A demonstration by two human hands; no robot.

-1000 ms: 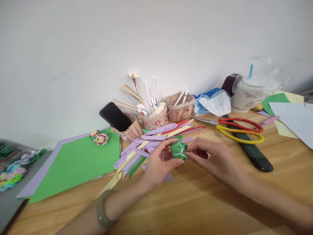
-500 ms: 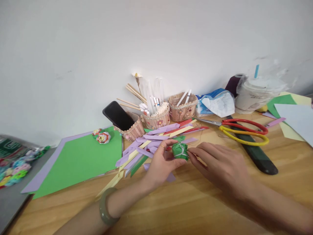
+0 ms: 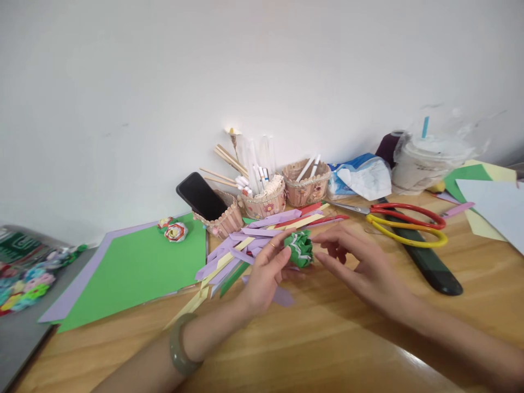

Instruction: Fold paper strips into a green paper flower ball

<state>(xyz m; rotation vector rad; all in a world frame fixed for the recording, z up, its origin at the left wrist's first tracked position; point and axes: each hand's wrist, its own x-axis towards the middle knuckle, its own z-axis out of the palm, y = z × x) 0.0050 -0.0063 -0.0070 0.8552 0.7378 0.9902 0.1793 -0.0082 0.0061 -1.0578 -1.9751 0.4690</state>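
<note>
Between the thumb and fingers of my left hand (image 3: pixel 268 267) is a small round green folded-paper flower (image 3: pixel 300 249) with white zigzag edges. My right hand (image 3: pixel 362 262) is just to its right, thumb and forefinger apart, the fingertips close to the flower's right side; any contact there is hard to make out. Under and behind my left hand lies a loose heap of paper strips (image 3: pixel 229 256) in purple, yellow, red and green. Two finished-looking paper rosettes (image 3: pixel 176 231) in white, red and yellow rest on a green paper sheet (image 3: pixel 143 273) to the left.
Along the wall stand small wooden-stick baskets (image 3: pixel 268 206), one holding a phone (image 3: pixel 201 196). Red-and-yellow-handled scissors (image 3: pixel 405 225) lie over a dark flat tool (image 3: pixel 434 267) at right. A lidded drink cup (image 3: pixel 421 164) and more paper (image 3: pixel 495 204) are beyond. Crocheted-looking colourful pieces (image 3: pixel 36 281) sit far left.
The green paper flower has been turned in my left hand, so its white zigzag edges show more. My right thumb and forefinger have opened away from it. The view has shifted slightly.
</note>
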